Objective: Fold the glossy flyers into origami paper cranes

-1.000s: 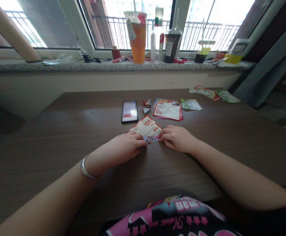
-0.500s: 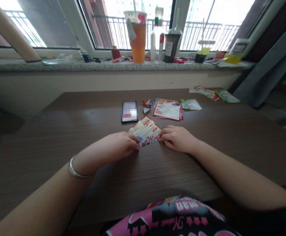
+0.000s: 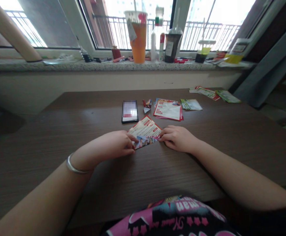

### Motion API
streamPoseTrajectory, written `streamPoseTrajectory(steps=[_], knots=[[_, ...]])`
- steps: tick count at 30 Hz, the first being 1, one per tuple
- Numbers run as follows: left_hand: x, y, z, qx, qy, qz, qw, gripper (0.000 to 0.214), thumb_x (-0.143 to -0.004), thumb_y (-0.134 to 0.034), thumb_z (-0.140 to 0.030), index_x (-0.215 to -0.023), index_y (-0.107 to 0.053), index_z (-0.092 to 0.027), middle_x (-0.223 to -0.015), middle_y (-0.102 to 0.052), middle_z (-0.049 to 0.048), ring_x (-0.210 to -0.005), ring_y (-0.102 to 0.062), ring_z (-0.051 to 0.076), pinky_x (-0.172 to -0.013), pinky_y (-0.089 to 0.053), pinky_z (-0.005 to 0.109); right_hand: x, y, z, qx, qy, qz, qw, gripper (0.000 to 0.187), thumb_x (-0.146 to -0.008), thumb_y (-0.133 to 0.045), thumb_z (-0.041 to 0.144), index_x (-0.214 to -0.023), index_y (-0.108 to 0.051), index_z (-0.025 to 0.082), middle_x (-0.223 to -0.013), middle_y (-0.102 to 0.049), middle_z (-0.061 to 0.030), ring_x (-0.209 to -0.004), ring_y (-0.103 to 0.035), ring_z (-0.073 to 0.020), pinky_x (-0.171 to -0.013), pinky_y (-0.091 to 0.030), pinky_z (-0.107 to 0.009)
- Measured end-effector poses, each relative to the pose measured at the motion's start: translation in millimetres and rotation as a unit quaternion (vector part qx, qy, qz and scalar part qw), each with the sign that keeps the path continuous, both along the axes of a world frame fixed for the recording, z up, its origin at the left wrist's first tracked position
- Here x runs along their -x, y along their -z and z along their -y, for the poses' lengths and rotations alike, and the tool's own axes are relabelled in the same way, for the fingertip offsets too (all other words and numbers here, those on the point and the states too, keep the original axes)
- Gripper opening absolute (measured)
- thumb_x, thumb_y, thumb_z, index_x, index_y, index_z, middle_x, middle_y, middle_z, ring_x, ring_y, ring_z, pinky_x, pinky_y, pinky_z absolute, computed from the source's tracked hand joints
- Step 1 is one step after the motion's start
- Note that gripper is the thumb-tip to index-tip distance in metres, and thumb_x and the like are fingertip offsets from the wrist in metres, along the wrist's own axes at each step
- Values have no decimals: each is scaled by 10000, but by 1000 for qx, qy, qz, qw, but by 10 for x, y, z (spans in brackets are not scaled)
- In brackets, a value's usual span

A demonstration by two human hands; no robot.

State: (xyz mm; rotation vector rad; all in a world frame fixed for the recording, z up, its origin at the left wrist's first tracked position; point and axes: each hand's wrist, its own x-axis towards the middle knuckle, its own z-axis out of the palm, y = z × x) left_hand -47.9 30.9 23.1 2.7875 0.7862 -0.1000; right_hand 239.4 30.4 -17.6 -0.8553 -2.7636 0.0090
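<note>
A printed paper sheet with a red border lies turned on the table, its near edge folded over so a colourful picture strip shows. At the fold's left end, my left hand has its fingers closed on the paper, thumb near the lower edge. My right hand pinches the right corner, fingers bent together. Beyond the sheet, a small folded paper figure in red and white sits between a phone with a blurred screen and a stack of similar printed sheets.
Green-and-white cards lie right of the stack, with more leaflets near the far right edge of the brown table. Along the windowsill stand an orange drink cup, a dark cup and bottles.
My left hand has slid slightly left along the fold, uncovering more of the picture strip. The right hand stays at its corner.
</note>
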Motion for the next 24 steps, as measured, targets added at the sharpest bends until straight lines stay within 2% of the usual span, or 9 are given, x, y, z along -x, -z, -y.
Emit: streamPoseTrajectory(steps=[4,6,8,10,12,15,20,24], knots=[[-77,48,40,-47,-58,3,997,272,-936,-450,-278,-894,-706,-198,-900,-704,40,-852,-647,177,-826,-505,306,-12,24,-14,7,-6,-23,1000,235,-884,-501,182,-1006,-700,210,-1006,-698,-56,-953,-589,-194,-844,-475,-343],[-128,106,62,-96,-82,10,992,234,-927,-473,-279,-977,-683,-189,-961,-674,67,-894,-632,196,-821,-509,324,-18,32,-24,6,-3,-47,999,233,-877,-512,176,-1016,-695,212,-981,-702,-51,-921,-596,-190,-843,-481,-344],[-174,177,83,-148,-63,27,987,261,-923,-495,-264,-1132,-640,-210,-1039,-642,80,-1018,-594,223,-917,-477,369,-23,35,-34,-4,16,-78,997,229,-874,-520,177,-1024,-691,206,-966,-701,-54,-906,-599,-192,-847,-486,-353],[-209,242,103,-184,-50,19,982,346,-912,-529,-296,-1252,-580,-258,-987,-627,75,-987,-588,237,-914,-475,411,-29,34,-42,-18,43,-111,993,221,-875,-524,185,-1024,-687,195,-981,-695,-67,-922,-600,-202,-863,-487,-369],[-231,286,115,-207,-60,18,976,396,-898,-559,-317,-1293,-552,-283,-986,-616,79,-1005,-575,257,-913,-471,441,-36,29,-48,-30,62,-137,988,219,-877,-528,193,-1034,-680,189,-1017,-687,-78,-955,-597,-212,-879,-487,-385],[-237,318,107,-218,-53,30,974,387,-899,-563,-302,-1286,-563,-293,-1009,-608,85,-1028,-567,259,-931,-459,444,-53,19,-53,-37,66,-162,984,244,-873,-534,188,-1080,-662,200,-1075,-672,-75,-1016,-586,-218,-914,-481,-400],[-200,355,49,-218,-41,57,973,354,-922,-500,-177,-1230,-602,-320,-1072,-617,61,-1004,-587,228,-930,-460,436,-63,0,-45,-46,58,-182,981,296,-864,-533,165,-1135,-629,232,-1169,-629,-67,-1109,-561,-217,-967,-459,-428],[-199,357,31,-193,-38,94,976,263,-907,-475,-119,-1030,-683,-224,-1100,-642,71,-1044,-592,217,-946,-462,412,-50,-14,-36,-51,58,-188,979,282,-871,-525,155,-1121,-629,234,-1202,-614,-75,-1143,-551,-216,-985,-450,-445]])
